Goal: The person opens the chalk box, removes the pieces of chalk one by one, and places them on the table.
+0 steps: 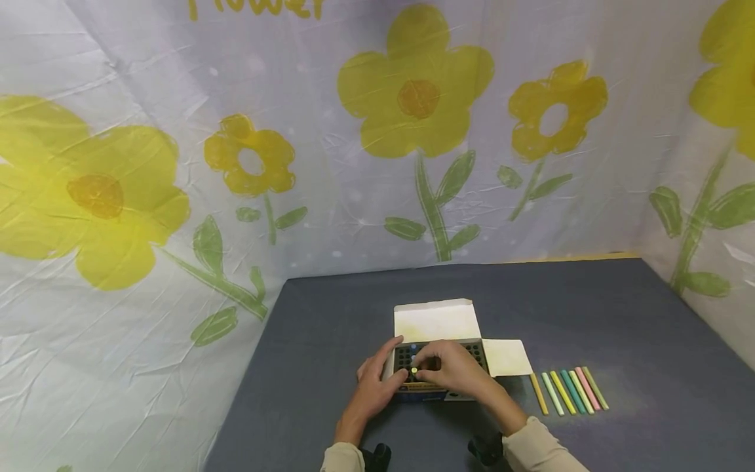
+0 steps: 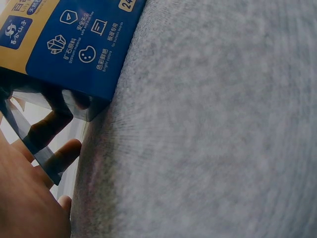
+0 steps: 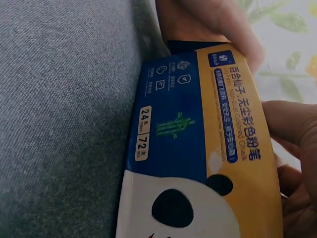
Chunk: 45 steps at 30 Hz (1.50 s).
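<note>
An open box of colored chalk [image 1: 425, 395] stands on the dark table, its inside a black grid of round holes [image 1: 404, 357]. My left hand [image 1: 375, 381] grips the box's left side, thumb at the front rim and fingers toward the back corner. The left wrist view shows those fingers beside a side flap [image 2: 29, 134]. My right hand [image 1: 451, 367] reaches over the grid and pinches a yellow chalk stick [image 1: 415, 371], whose upper end shows between thumb and index finger. Behind it, a blue chalk end [image 1: 413, 347] shows in a hole. The right hand covers part of the grid.
The box's white lid [image 1: 436, 321] stands folded back behind it, and a white side flap [image 1: 507, 358] sticks out to the right. Several chalk sticks lie in a row at the right, among them an orange stick [image 1: 539, 394] and a pink stick [image 1: 592, 388]. Flower-printed cloth surrounds the table.
</note>
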### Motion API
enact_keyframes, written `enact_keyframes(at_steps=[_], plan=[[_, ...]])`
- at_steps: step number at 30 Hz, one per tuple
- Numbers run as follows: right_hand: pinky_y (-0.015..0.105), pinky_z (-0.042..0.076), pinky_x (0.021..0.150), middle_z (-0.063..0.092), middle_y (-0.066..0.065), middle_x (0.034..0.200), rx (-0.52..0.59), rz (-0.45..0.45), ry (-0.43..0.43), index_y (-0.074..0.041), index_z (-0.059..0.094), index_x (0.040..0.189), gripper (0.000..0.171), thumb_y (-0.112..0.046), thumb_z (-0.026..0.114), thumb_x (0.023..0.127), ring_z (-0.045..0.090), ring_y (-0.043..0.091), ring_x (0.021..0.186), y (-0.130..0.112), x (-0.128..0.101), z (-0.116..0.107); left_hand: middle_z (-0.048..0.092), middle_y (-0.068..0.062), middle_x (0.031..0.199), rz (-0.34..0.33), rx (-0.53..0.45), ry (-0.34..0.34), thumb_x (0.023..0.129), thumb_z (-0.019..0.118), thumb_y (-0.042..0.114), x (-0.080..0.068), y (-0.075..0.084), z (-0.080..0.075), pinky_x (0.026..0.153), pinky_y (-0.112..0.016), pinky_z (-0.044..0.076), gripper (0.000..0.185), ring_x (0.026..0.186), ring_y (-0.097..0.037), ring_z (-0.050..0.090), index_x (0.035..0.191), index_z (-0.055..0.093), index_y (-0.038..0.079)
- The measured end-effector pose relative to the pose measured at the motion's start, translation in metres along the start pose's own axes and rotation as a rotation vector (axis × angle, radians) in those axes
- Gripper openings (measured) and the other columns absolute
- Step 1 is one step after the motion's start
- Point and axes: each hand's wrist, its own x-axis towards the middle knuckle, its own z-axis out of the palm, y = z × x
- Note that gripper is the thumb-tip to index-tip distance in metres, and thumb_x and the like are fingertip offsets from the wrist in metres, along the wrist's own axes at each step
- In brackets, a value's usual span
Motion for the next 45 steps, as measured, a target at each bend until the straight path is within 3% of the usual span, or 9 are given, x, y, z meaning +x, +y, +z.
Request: enact_keyframes(at_steps=[9, 20, 26, 39, 45], plan=[[0.023, 0.050, 0.067, 0.072, -0.003, 0.088, -0.035, 0.037, -0.017, -0.011, 0.078, 0.100, 0.013, -0.012, 0.079, 0.087, 0.060, 0.000, 0.073, -0.0043, 0.0034, 0.0012, 0.053, 0.003, 0.150, -0.035, 0.001, 0.001, 0.091, 0.065, 0.037, -0.0003, -0.0006, 0.0005, 0.102, -0.066, 0.029, 0.062, 0.141, -0.037, 0.032, 0.147, 0.042, 0.056], [0.023, 0.052, 0.067, 0.075, 0.000, 0.091, 0.099, 0.011, 0.003, -0.011, 0.076, 0.103, 0.011, -0.015, 0.074, 0.092, 0.063, 0.002, 0.073, -0.0040, 0.0017, 0.0017, 0.051, 0.003, 0.152, -0.023, 0.000, -0.002, 0.091, 0.064, 0.037, 0.0000, -0.0017, -0.0002, 0.103, -0.067, 0.028, 0.062, 0.141, -0.038, 0.032, 0.147, 0.042, 0.055], [0.023, 0.051, 0.064, 0.075, 0.002, 0.092, 0.105, -0.008, 0.028, -0.011, 0.075, 0.104, 0.012, -0.015, 0.073, 0.094, 0.059, 0.003, 0.068, -0.0045, 0.0001, 0.0036, 0.051, 0.002, 0.152, -0.027, 0.002, -0.005, 0.092, 0.064, 0.038, 0.0003, -0.0017, 0.0005, 0.099, -0.066, 0.033, 0.062, 0.141, -0.040, 0.030, 0.147, 0.042, 0.055], [0.025, 0.051, 0.064, 0.074, 0.002, 0.094, 0.114, -0.025, 0.176, -0.007, 0.072, 0.112, 0.019, -0.015, 0.071, 0.095, 0.058, 0.002, 0.067, -0.0077, -0.0008, 0.0045, 0.055, 0.007, 0.147, -0.004, 0.005, -0.005, 0.092, 0.064, 0.037, 0.0017, -0.0006, 0.0004, 0.103, -0.065, 0.027, 0.061, 0.136, -0.034, 0.037, 0.148, 0.043, 0.053], [0.025, 0.052, 0.061, 0.074, 0.002, 0.089, 0.108, -0.086, 0.282, -0.006, 0.071, 0.110, 0.018, -0.012, 0.072, 0.093, 0.060, 0.003, 0.065, -0.0069, 0.0001, 0.0055, 0.058, 0.008, 0.143, -0.010, 0.006, -0.003, 0.091, 0.065, 0.036, 0.0019, -0.0009, 0.0009, 0.104, -0.063, 0.024, 0.062, 0.130, -0.029, 0.042, 0.147, 0.044, 0.053]])
